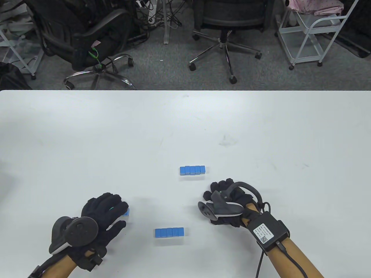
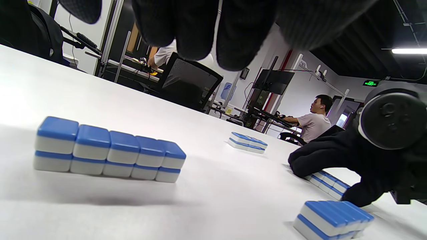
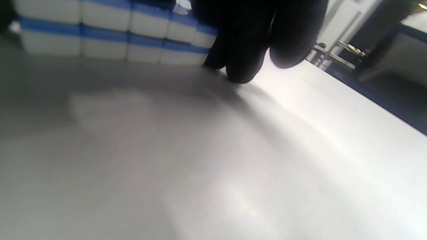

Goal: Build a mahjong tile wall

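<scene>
Four short walls of blue-backed mahjong tiles, two layers high, stand on the white table point(image 1: 87, 139). One wall point(image 1: 192, 170) is at centre, also seen far off point(image 2: 247, 142). Another point(image 1: 169, 232) is near the front edge. My left hand point(image 1: 116, 212) hovers over a third wall point(image 2: 110, 150); only its blue corner point(image 1: 126, 212) shows from above. The fingers point(image 2: 200, 30) hang above it without touching. My right hand point(image 1: 216, 194) spans the fourth wall point(image 2: 328, 182), fingers point(image 3: 247, 40) at one end of the row point(image 3: 110, 33) and thumb near the other.
Office chairs point(image 1: 223, 34) and a white cart point(image 1: 313, 31) stand on the floor beyond the table's far edge. A seated person point(image 2: 313, 120) works at a desk in the background. The table's far half is bare white surface.
</scene>
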